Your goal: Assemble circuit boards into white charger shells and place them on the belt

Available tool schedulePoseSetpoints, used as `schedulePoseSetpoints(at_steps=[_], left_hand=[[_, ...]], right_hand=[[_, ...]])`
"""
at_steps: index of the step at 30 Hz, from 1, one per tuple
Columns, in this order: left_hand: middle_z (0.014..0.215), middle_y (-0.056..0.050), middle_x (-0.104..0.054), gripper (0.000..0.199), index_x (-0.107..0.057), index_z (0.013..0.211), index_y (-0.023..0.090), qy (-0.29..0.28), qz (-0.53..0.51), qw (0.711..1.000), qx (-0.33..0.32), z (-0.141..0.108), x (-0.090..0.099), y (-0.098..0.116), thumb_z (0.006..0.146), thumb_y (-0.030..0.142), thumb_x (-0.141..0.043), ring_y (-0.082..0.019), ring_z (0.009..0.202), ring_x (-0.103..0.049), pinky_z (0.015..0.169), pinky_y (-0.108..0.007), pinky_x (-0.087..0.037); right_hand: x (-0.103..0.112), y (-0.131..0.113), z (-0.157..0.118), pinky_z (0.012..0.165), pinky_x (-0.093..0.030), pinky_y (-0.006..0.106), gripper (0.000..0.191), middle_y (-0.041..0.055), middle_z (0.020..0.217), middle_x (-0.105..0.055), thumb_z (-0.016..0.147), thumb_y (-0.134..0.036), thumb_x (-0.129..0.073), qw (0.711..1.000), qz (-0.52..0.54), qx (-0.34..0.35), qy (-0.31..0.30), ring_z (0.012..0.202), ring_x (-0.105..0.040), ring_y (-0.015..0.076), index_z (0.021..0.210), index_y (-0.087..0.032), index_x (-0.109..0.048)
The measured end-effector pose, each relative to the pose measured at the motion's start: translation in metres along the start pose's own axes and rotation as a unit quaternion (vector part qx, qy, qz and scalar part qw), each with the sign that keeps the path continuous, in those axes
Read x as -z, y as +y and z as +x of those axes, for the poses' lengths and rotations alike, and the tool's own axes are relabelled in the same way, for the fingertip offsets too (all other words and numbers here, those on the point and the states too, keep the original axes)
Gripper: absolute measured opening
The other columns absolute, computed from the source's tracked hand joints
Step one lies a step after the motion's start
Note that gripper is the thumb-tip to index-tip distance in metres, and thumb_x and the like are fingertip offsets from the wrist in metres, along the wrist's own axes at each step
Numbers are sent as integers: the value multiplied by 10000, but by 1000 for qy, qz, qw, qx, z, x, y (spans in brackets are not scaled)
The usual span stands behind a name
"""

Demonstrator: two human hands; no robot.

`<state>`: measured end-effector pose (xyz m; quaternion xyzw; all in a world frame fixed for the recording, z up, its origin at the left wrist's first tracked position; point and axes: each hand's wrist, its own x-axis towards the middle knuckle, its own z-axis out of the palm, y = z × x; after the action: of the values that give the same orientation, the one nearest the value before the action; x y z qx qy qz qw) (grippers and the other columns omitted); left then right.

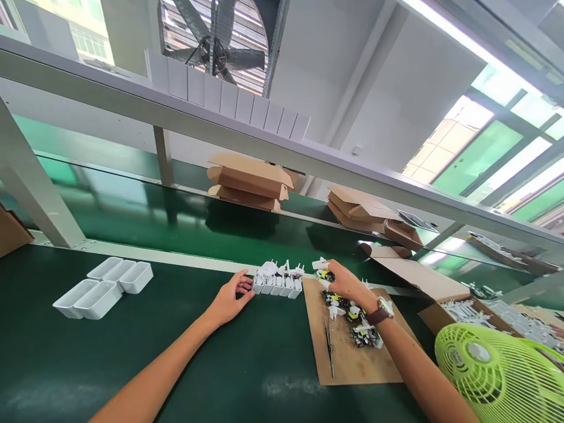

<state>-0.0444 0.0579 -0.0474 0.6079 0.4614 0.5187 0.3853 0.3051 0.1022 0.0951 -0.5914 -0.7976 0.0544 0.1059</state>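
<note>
Bright o/all: daylight thru windows (493,147) R of wall fan (214,50), blown-out window (90,29) to its L, tube light (462,40) to its R. Glare on green belt (176,229) below-L of fan, dk shadow under folded cardboard (251,179) below it. Wide-angle edge stretch; small parts (355,312) below-R slightly soft.

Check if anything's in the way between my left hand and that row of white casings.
Nothing visible: your left hand is at the left end of the row of white casings, with no object between them. I can't tell if they touch.
</note>
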Motion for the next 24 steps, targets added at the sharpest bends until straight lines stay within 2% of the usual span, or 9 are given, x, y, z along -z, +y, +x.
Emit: schedulePoseSetpoints(at_steps=[2, 4, 6, 9, 11, 14, 16, 20, 24], left_hand=[[1071, -86, -751, 557, -543, 1321, 203, 3, 14, 1000, 0, 0, -1, 1, 817, 394, -684, -217, 902, -741, 837, -407, -650], [1074, -85, -752, 549, -551, 1306, 202, 8, 36, 999, 0, -2, -2, 3, 807, 387, -685, -223, 915, -742, 864, -418, -644], [1082, -92, -752, 540, -554, 1297, 196, 14, 56, 998, -4, -4, -3, 6, 807, 382, -678, -230, 924, -743, 880, -427, -639], [1121, -106, -745, 514, -559, 1290, 189, 30, 82, 996, -19, -8, -4, 9, 818, 364, -664, -242, 966, -743, 883, -428, -637], [1180, -114, -730, 501, -559, 1297, 193, 48, 96, 994, -35, -10, -6, 9, 829, 346, -654, -254, 1024, -735, 894, -430, -632], [1291, -123, -688, 536, -524, 1354, 204, 64, 107, 991, -47, -14, -9, 9, 845, 329, -634, -272, 1118, -709, 943, -456, -614], [1368, -132, -649, 598, -466, 1420, 205, 54, 106, 992, -32, -16, -12, 10, 853, 320, -621, -280, 1188, -683, 1003, -473, -585], [1503, -148, -551, 789, -319, 1536, 212, 5, 96, 995, 29, -17, -19, 13, 828, 305, -654, -288, 1321, -609, 1129, -462, -496], [1546, -168, -502, 885, -236, 1580, 191, 24, 84, 995, 50, 5, -19, 15, 813, 293, -666, -305, 1353, -582, 1173, -467, -446]], right_hand=[[-6, 3, -31, 945, -483, 345, 473, 114, 1266, -662, 675, -22, -517, 997, -37, 28, -56, 1069, -651, 267, 1084, -169, -704], [-12, 3, -53, 1026, -469, 386, 507, 129, 1337, -638, 684, -5, -519, 993, -54, 50, -86, 1183, -623, 286, 1126, -176, -702], [-19, -2, -64, 1108, -429, 448, 456, 130, 1363, -632, 709, -19, -557, 994, -38, 72, -72, 1277, -572, 311, 1101, -193, -711], [-32, -18, -68, 1180, -354, 532, 311, 140, 1404, -602, 794, -104, -592, 995, 54, 84, -7, 1355, -505, 333, 1065, -212, -699], [-47, -31, -64, 1158, -384, 544, 291, 144, 1348, -625, 828, -170, -601, 984, 174, 38, 19, 1309, -543, 331, 1106, -219, -669], [-76, -51, -51, 1012, -526, 502, 388, 123, 1202, -672, 785, -242, -660, 946, 322, -39, -1, 1160, -636, 316, 1170, -214, -616], [-95, -60, -41, 942, -572, 436, 452, 103, 1219, -661, 767, -237, -643, 933, 357, -46, -5, 1139, -648, 284, 1214, -211, -578], [-122, -69, -22, 957, -564, 391, 511, 102, 1260, -625, 755, -184, -551, 922, 381, -58, 24, 1129, -643, 240, 1265, -198, -522], [-137, -73, 8, 966, -559, 403, 536, 108, 1206, -637, 705, -145, -528, 915, 393, -76, 53, 1045, -670, 238, 1240, -194, -518]])
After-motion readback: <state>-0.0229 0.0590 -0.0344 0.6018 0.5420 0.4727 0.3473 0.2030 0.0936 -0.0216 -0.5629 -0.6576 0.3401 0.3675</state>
